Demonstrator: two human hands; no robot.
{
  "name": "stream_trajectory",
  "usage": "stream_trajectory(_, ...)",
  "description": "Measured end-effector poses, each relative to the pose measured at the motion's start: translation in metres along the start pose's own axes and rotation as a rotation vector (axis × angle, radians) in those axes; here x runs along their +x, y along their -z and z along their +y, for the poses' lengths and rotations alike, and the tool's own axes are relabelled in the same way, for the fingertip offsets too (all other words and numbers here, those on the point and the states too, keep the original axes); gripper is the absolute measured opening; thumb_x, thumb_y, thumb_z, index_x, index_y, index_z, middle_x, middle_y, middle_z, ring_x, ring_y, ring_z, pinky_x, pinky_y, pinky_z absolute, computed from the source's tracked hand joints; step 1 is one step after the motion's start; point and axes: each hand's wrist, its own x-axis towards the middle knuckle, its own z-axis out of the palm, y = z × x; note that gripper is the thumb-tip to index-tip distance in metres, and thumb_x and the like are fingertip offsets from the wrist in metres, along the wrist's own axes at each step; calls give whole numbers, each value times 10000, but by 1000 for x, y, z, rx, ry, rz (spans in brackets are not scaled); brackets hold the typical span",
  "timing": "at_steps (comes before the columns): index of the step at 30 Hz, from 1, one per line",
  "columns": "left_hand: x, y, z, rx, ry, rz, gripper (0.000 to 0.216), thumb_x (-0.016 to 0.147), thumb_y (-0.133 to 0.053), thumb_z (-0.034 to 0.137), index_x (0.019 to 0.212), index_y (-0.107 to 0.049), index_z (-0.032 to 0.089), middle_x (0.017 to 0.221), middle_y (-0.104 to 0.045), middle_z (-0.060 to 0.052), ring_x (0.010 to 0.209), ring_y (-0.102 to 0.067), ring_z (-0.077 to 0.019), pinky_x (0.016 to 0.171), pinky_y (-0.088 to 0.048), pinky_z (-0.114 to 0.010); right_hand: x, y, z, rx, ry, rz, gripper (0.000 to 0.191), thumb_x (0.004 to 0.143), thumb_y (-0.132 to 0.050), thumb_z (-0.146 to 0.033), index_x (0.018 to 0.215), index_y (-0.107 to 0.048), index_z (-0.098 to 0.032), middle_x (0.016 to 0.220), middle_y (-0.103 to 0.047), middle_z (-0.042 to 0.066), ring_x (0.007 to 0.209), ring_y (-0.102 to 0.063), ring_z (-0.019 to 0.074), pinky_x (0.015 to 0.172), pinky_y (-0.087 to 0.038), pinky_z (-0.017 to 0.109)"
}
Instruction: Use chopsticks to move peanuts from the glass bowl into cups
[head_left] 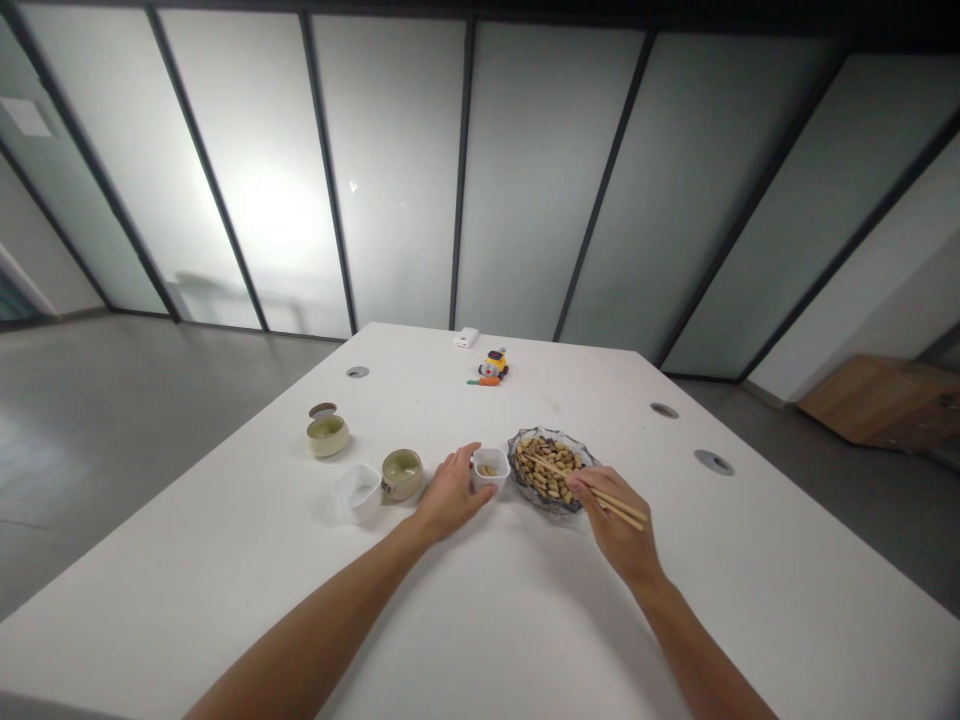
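Observation:
My right hand (pixel 622 525) grips a pair of wooden chopsticks (pixel 619 507). Their tips reach into a clear glass bowl (pixel 537 495) heaped with peanuts in the shell (pixel 553 485) and some darker pieces among them. My left hand (pixel 454 493) curls around the left side of a small white bowl (pixel 491 481), thumb at the near side and fingers at the far side. A few light pieces lie at the bottom of this white bowl, which stands just left of the glass one. Whether the chopstick tips pinch a piece is too small to tell.
Left of my left hand stand a green ceramic cup (pixel 403 476), another white bowl (pixel 358 494) and a second green cup (pixel 328 437). Farther back on the white table (pixel 465 620) are a toy carrot (pixel 489 381), a toy car (pixel 494 364) and a white box-shaped device (pixel 466 338).

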Motion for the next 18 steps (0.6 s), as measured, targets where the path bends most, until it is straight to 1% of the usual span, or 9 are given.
stream_trajectory(3,0,0,0,2,1,1,695,880,-735,321,1504,-480,153,1470,-606,-181,1342,-589,-326,1165,-441,-478,-1,-1,2,27,5,-19,229,999,-669,-408,918,-789,-231,930,-771,73,848,-740,220,806,-634,385)
stream_trajectory(7,0,-1,-1,1,-12,11,687,875,-737,324,1497,-491,163,1476,-605,-173,1350,-584,-330,1169,-439,-486,-1,0,3,30,5,-18,229,998,-670,-413,926,-795,-235,933,-773,74,850,-740,222,800,-635,386)
stream_trajectory(13,0,0,0,7,-10,9,681,876,-736,328,1492,-493,167,1473,-608,-171,1343,-592,-327,1168,-441,-479,1,5,1,-38,-13,33,267,1004,-652,-457,915,-787,-245,905,-762,66,814,-729,220,749,-619,365)
stream_trajectory(18,-1,0,0,23,-14,7,676,891,-721,337,1498,-479,166,1493,-592,-170,1360,-578,-327,1181,-429,-481,3,6,-1,-49,-30,78,280,1011,-639,-455,899,-791,-248,890,-756,56,803,-718,208,756,-615,353)
